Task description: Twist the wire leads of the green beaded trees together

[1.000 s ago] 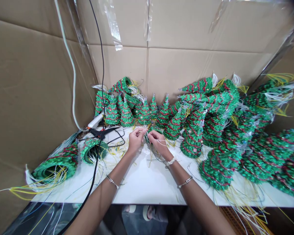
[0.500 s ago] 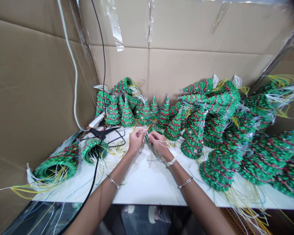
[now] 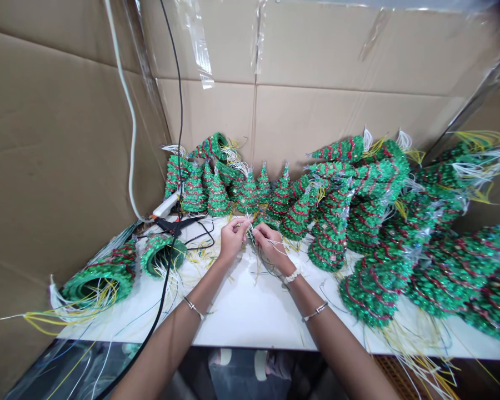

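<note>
My left hand (image 3: 232, 240) and my right hand (image 3: 270, 243) meet over the far middle of the white table (image 3: 250, 311). Both are closed in a pinch on a bundle of thin white wires (image 3: 253, 236) that hangs between them. Just behind the hands lies a small green beaded tree (image 3: 263, 221), partly hidden. Each wrist wears a thin bracelet.
Rows of small green trees (image 3: 216, 191) stand at the back. Larger green trees (image 3: 383, 233) lie piled on the right. Two hollow green cones (image 3: 108, 275) with yellow and white wires lie left. A glue gun (image 3: 170, 214) and black cable (image 3: 162, 289) cross the left side. Cardboard walls surround the table.
The hands stay pinched on the wires in almost the same place. The camera has tilted slightly, shifting the scene down a little.
</note>
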{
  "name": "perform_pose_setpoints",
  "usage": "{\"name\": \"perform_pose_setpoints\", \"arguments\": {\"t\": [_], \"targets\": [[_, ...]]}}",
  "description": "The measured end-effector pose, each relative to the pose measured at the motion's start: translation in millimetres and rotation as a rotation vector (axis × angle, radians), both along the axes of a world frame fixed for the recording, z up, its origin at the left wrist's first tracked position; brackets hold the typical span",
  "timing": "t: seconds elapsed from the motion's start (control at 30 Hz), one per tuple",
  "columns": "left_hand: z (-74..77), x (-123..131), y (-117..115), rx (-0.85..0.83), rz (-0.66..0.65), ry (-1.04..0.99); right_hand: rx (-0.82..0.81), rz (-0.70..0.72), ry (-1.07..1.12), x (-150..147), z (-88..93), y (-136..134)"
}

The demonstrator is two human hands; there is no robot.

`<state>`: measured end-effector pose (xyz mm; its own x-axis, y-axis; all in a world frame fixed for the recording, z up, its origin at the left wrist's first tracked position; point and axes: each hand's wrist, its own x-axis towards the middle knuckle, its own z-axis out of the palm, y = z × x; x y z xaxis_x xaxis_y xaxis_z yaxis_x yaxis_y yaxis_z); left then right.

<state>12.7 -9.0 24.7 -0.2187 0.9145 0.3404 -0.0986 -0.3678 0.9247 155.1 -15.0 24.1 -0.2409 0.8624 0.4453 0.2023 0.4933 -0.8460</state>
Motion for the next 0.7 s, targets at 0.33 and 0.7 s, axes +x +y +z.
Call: {"name": "perform_pose_setpoints", "arguments": {"t": [0.33,0.7], "targets": [[-3.6,0.1,1.4,-0.003,-0.003,-0.003,-0.018,0.021,-0.001,1.6,-2.3,1.9],[-1.2,0.4,-0.6,-0.008,0.008,0.010,-0.024,0.021,0.003,1.9,-1.1,-0.1]]}}
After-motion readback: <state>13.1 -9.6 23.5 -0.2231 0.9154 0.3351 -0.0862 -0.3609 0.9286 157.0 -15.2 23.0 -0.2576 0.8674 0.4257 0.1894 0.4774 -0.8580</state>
